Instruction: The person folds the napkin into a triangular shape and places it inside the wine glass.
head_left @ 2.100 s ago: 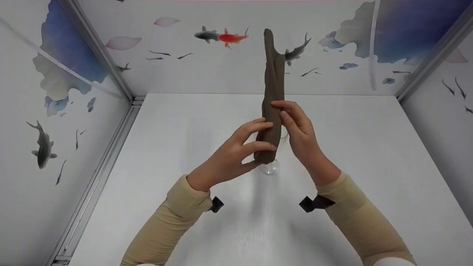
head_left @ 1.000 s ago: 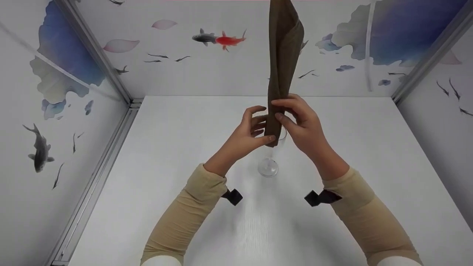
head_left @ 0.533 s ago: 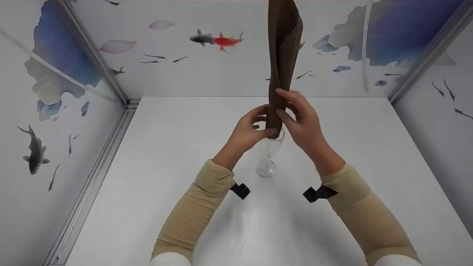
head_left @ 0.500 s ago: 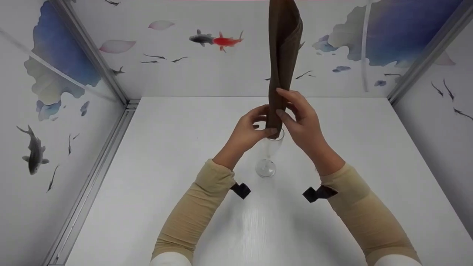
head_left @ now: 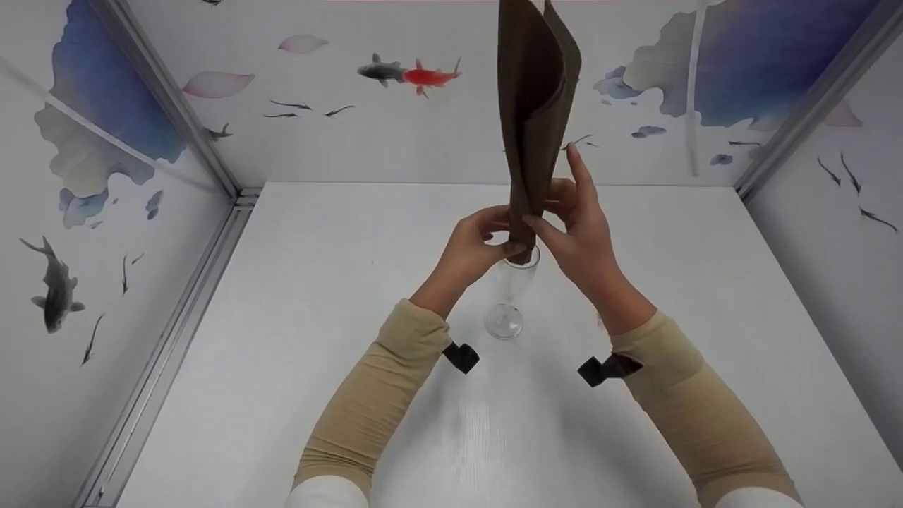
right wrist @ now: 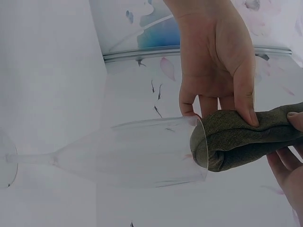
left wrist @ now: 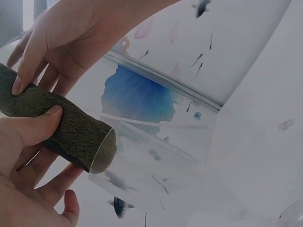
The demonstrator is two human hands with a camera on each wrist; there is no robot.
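A brown cloth napkin (head_left: 540, 134), rolled narrow at the bottom and flaring into an open fold at the top, stands upright between both hands. My left hand (head_left: 462, 254) pinches its lower end, thumb in front and fingers behind. Slightly higher, my right hand (head_left: 585, 233) holds the roll between thumb and fingers, its index finger raised away from the cloth. Beneath them stands a clear stemmed flute glass (head_left: 504, 321). In the right wrist view the napkin's tip (right wrist: 200, 146) sits just inside the rim of the glass (right wrist: 142, 151); the left wrist view shows this too.
The glass stands on a white tabletop (head_left: 317, 296). White panels (head_left: 437, 134) with painted fish and petals enclose the back and sides, joined by metal frame rails (head_left: 169, 99). A black wrist camera (head_left: 462, 358) hangs by the left sleeve, another (head_left: 596, 370) by the right.
The napkin has risen, its top has spread wider, and its lower end has come into the glass's mouth. My left hand has shifted its grip; my right index finger has lifted off the cloth.
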